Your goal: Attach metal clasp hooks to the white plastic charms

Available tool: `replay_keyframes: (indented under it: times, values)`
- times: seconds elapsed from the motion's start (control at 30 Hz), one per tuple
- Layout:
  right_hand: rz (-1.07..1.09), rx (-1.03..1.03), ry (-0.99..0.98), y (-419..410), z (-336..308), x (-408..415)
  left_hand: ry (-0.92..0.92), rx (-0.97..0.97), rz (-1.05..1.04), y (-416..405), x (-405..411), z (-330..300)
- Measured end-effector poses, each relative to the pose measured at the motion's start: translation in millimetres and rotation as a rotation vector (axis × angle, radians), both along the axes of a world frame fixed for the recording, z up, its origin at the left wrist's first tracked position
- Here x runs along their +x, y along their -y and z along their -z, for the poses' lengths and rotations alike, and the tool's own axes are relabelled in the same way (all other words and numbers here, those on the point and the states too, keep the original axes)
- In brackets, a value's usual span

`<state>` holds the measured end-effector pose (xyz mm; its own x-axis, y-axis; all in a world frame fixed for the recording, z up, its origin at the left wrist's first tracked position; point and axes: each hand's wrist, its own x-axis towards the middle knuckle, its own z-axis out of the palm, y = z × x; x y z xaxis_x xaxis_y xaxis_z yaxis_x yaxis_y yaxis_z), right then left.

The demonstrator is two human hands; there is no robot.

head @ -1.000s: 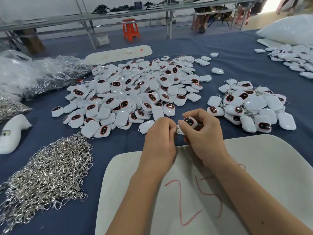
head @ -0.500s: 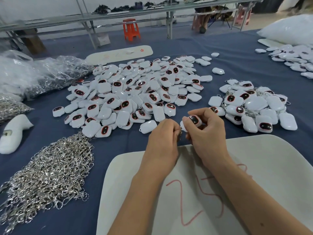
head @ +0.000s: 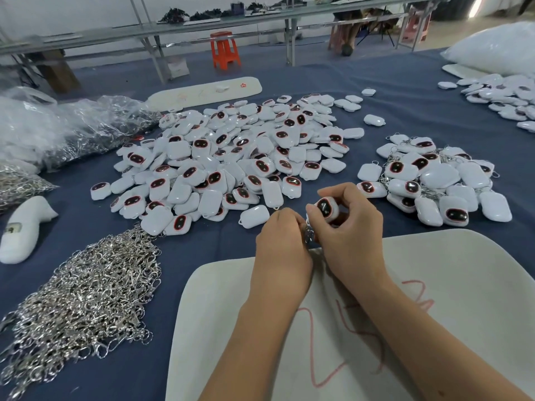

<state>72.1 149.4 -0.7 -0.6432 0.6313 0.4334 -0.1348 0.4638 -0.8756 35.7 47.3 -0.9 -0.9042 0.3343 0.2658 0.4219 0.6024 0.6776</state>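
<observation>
Item in hand: your right hand point(head: 351, 227) pinched one white charm point(head: 327, 207), dark face up, at the fingertips; your left hand point(head: 282, 241) curled its fingers round a metal clasp hook point(head: 309, 234) between both hands, touching the charm's lower edge. Risk: the small hook could slip and miss the loop, hidden behind your fingers. Beyond fingers: unhooked charm pile point(head: 231, 163); right, finished pile point(head: 434, 180); left, loose hooks point(head: 84, 299), liable to tangle.
</observation>
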Motion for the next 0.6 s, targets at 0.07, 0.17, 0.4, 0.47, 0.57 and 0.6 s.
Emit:
replay_keyframes:
  times: [0.07,0.17,0.4,0.47,0.57,0.6]
  values:
    - [-0.009,0.023,-0.008,2.1,0.1,-0.1,-0.004,-0.022,-0.014,-0.2,0.4,-0.6]
    - [-0.028,-0.104,-0.007,2.5,0.0,-0.7,-0.035,0.074,-0.019,-0.1,-0.6,-0.4]
    - [-0.132,-0.660,-0.100,-1.0,-6.3,-0.8,-0.003,0.382,0.138,3.6,-8.6,2.2]
    - [-0.149,-0.709,-0.100,-0.2,-7.7,-1.7,0.024,0.409,0.155,5.4,-9.8,2.2]
    - [-0.184,-0.763,-0.105,0.2,-8.4,-1.4,0.002,0.445,0.155,8.5,-12.4,0.1]
    - [-0.190,-0.776,-0.104,-0.2,-8.5,-1.2,0.000,0.459,0.158,9.4,-12.6,-1.1]
